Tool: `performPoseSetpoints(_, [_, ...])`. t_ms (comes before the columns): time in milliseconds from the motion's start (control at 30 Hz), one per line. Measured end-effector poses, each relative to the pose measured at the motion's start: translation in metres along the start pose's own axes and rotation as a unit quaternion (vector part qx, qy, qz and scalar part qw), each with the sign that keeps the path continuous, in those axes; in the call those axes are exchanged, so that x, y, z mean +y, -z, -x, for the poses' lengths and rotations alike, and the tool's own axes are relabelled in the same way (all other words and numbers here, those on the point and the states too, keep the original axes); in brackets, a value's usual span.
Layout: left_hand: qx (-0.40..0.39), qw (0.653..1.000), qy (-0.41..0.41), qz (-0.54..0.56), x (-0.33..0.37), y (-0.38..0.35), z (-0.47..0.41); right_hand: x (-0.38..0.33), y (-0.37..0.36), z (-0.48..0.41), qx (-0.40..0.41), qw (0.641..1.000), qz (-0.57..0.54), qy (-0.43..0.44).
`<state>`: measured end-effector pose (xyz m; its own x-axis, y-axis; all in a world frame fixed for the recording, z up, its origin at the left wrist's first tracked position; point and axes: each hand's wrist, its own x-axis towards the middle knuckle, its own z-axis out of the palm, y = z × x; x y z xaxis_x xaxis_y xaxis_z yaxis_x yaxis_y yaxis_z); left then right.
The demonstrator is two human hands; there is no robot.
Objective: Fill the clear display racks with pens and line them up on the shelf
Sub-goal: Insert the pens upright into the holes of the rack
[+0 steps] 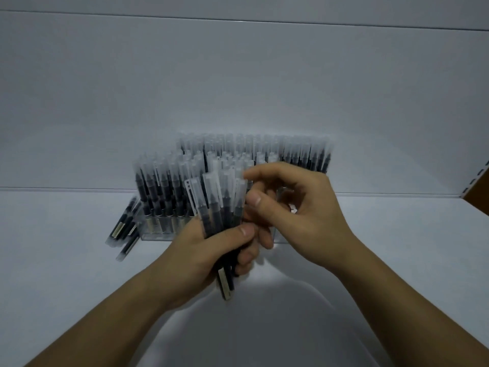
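The bundle of black pens with frosted clear caps [219,207] stands caps-up above the near middle of the white shelf [66,260], clear of its surface. The left hand [201,250] grips it, fingers and thumb curled round the barrels. The right hand [299,207] meets the bundle's right edge, thumb and forefinger pinching at the caps, the other fingers loosely curled.

Just beyond stands a clear plastic display rack [158,231], left of centre, filled with upright pens. A longer row of filled racks [291,149] runs behind it against the white back panel [238,75]. A few loose black pens [124,229] lie flat, touching the near rack's left side.

Open shelf extends left and right. A perforated upright [479,176] marks the right edge.
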<state>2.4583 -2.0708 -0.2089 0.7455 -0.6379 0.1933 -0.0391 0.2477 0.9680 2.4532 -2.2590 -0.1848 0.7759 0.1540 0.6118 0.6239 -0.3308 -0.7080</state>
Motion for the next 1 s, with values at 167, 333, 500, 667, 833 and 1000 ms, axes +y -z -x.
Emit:
performPoseSetpoints(167, [0.025,0.999,-0.016,-0.040,0.000,-0.003,0.001,-0.004,0.000,0.001,-0.028,0.998,-0.045,-0.027])
performPoseSetpoints(333, [0.089,0.992,-0.036,-0.079,-0.002,-0.006,-0.002,-0.001,0.000,0.000,-0.014,0.999,-0.017,-0.034])
performPoseSetpoints(500, [0.130,0.989,-0.054,-0.039,-0.003,-0.005,-0.004,0.000,0.003,-0.003,0.004,0.999,-0.047,-0.027])
performPoseSetpoints(667, [0.226,0.931,-0.154,-0.240,-0.009,-0.001,-0.003,-0.003,0.016,-0.011,0.098,0.975,-0.182,-0.081])
performPoseSetpoints(833, [0.170,0.812,-0.211,-0.517,-0.018,0.005,-0.003,0.000,0.039,-0.020,0.186,0.939,-0.262,-0.122])
performPoseSetpoints(1000, [0.105,0.742,-0.170,-0.640,-0.024,0.002,-0.005,0.011,0.052,-0.021,0.260,0.940,-0.178,-0.132])
